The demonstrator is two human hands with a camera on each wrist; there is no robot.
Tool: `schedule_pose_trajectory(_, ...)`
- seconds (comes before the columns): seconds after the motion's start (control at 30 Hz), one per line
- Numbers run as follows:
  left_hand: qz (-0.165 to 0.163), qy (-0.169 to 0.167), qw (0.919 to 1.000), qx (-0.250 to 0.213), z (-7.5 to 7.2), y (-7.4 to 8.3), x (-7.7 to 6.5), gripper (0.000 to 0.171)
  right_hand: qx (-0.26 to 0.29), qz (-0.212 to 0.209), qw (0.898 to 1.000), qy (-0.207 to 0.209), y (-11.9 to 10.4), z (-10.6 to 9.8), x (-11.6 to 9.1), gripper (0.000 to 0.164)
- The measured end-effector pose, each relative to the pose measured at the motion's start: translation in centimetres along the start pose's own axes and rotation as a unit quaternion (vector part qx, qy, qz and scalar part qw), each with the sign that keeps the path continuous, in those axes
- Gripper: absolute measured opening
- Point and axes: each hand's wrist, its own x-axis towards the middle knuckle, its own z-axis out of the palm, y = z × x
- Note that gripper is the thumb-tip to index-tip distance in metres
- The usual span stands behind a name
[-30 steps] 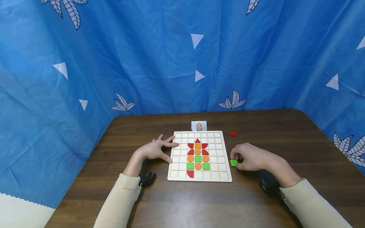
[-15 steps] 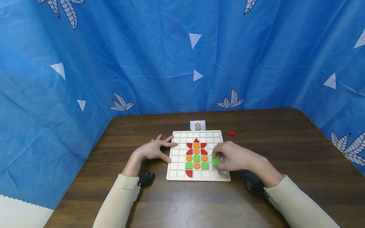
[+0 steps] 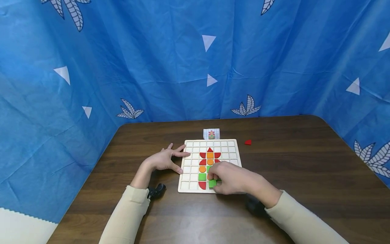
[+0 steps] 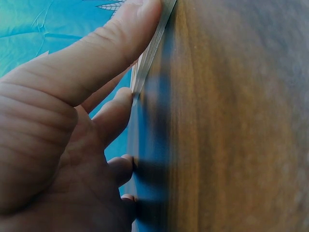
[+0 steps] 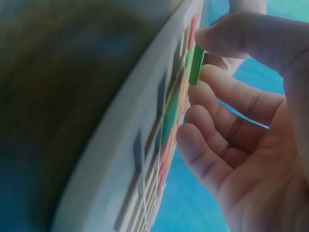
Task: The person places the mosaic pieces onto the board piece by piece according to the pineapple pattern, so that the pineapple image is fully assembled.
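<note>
Between thumb and fingers, my right hand [image 3: 236, 178] pinches a green square tile [image 3: 212, 183] over the bottom row of a white grid board [image 3: 190, 145]. In the right wrist view the tile [image 5: 196, 65] stands tilted on edge, close to the board's face. To its left lies a red quarter-round tile [image 3: 202, 185]. Further up, red, orange and green pieces form a column shape with a red triangle [image 3: 210, 149] on top; my right hand hides some of them. My left hand [image 3: 164, 159] rests with spread fingers at the board's left edge, its thumb [image 4: 140, 14] touching the rim.
A small printed pattern card [image 3: 211, 134] lies just behind the board. One loose red piece [image 3: 248, 142] sits on the brown wooden table [image 3: 289, 152] to the right of the board. Blue patterned cloth [image 3: 170, 61] hangs behind the table.
My right hand has carried the green square tile from the table right of the board, leftward across it to the bottom row. The left hand has stayed at the edge.
</note>
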Motion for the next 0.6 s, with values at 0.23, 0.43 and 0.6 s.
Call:
schedule_pose_trajectory(0.23,0.003,-0.003,1.0,0.001,-0.01,-0.09,0.02,0.074,-0.02,-0.013,1.0,-0.006,-0.24,0.49,0.28,0.015)
schedule_pose_trajectory(0.43,0.008,-0.005,0.9999,0.005,-0.04,-0.1,0.04,0.075,-0.021,-0.01,1.0,-0.008,-0.29,0.4,0.05,0.015)
schedule_pose_trajectory(0.6,0.007,-0.005,0.9999,0.006,-0.05,-0.08,0.02,0.075,-0.012,-0.005,1.0,-0.008,-0.31,0.32,-0.05,0.016)
